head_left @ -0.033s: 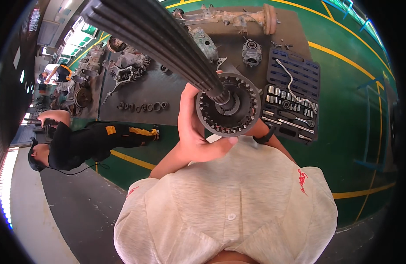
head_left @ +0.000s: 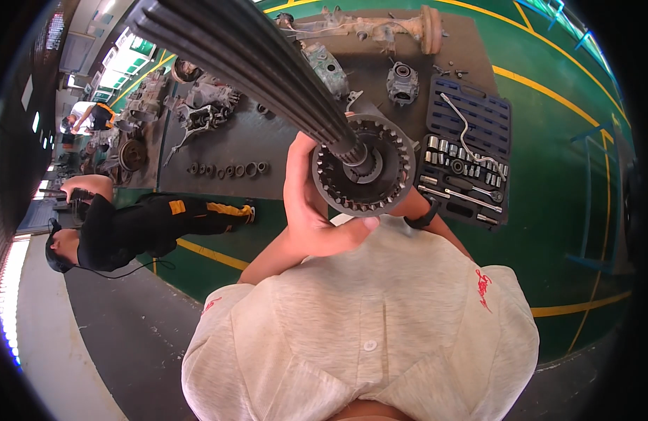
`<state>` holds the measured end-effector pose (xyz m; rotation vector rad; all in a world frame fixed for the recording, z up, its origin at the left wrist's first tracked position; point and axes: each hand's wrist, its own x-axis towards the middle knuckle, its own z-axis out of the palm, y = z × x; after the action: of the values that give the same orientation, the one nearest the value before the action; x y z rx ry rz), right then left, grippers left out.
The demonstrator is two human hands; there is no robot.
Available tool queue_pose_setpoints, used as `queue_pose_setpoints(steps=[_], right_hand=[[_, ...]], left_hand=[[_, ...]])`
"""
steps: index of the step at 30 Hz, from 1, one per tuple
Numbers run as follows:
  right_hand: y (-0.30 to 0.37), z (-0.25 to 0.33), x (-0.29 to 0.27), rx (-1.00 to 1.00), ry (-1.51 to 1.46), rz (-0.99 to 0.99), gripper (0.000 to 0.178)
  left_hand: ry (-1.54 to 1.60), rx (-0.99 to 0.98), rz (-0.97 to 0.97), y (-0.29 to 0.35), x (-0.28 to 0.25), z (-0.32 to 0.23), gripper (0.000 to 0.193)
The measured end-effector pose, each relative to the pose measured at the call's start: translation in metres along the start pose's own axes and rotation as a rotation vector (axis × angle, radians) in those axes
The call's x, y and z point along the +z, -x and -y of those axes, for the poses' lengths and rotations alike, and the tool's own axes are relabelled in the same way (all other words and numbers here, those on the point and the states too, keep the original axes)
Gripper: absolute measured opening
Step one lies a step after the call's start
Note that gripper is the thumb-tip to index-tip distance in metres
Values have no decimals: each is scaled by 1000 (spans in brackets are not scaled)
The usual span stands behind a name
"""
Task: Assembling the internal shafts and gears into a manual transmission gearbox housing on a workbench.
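Shaft (head_left: 264,84), ribbed with splines, rises from an internally toothed drum (head_left: 391,168) held close to a worker's pale shirt (head_left: 359,309), at the near edge of a dark desk (head_left: 222,149). The left hand (head_left: 308,210) is clamped around the drum's left side, thumb along the near rim; the right hand (head_left: 410,203), a black wristband (head_left: 428,213) behind it, disappears beneath the drum, and its grip cannot be told. The shaft leans up and to the left, its upper end running toward the top of the view. Next to nothing has changed since the preceding frame: drum, shaft and hands hold the same pose, which suggests a pause in the handling rather than a new step. To the right lies an open blue socket-set case (head_left: 477,125), a cranked silver handle (head_left: 466,130) across it. Beyond are a small gearbox housing (head_left: 402,87) and a rusty axle (head_left: 380,29); to the left, a row of metal rings (head_left: 230,170). A co-worker in black (head_left: 103,235) stands nearby.
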<state>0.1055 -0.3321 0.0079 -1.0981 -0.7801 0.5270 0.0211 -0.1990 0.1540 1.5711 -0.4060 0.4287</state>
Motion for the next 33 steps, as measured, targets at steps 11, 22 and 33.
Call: queue_pose_setpoints(steps=[11, 22, 33], right_hand=[[-1, 12, 3, 35, -91, -39, 61], [2, 2, -1, -38, 24, 55, 45], [-2, 12, 9, -6, 77, 39, 46]], left_hand=[[-118, 57, -199, -1, 6, 11, 127], [-666, 76, -114, -13, 1, -7, 117], [-569, 474, -200, -9, 1, 23, 105]])
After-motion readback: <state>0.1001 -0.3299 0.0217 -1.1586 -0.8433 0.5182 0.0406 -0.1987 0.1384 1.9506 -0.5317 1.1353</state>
